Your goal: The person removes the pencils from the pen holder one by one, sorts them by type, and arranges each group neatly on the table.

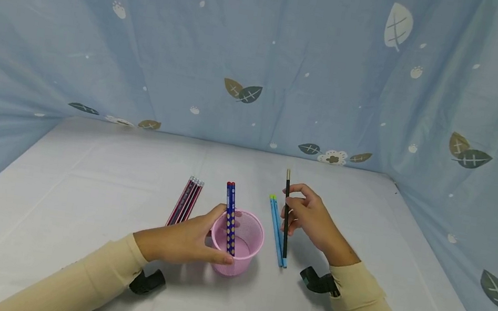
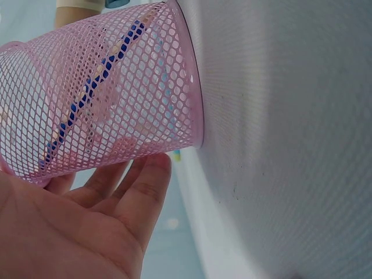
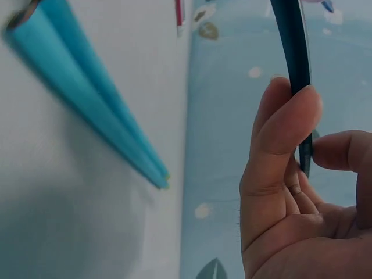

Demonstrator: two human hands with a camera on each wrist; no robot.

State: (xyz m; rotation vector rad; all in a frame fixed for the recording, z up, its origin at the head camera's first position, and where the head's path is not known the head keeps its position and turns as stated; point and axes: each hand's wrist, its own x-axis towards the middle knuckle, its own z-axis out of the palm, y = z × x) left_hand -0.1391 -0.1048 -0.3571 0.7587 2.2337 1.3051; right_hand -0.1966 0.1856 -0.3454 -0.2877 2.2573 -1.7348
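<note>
In the head view my left hand [image 1: 187,237] grips a pink mesh pencil cup [image 1: 238,268] from its left side, thumb over the near rim. Two blue pencils [image 1: 231,217] with gold dots and red ends lean inside the cup. My right hand [image 1: 313,220] pinches a black pencil [image 1: 285,243] upright between thumb and fingers, right of the cup. In the left wrist view, the fingers of the left hand [image 2: 87,226] wrap the mesh wall [image 2: 116,87]. The right wrist view shows the dark pencil [image 3: 294,52] between the fingertips of the right hand [image 3: 290,226].
Two light blue pencils [image 1: 276,223] with yellow-green ends lie on the white tabletop [image 1: 97,182], between cup and right hand. Left of the cup lies a row of several dark, pink-striped pencils [image 1: 186,200]. A blue leaf-print curtain [image 1: 173,49] hangs behind and beside the table.
</note>
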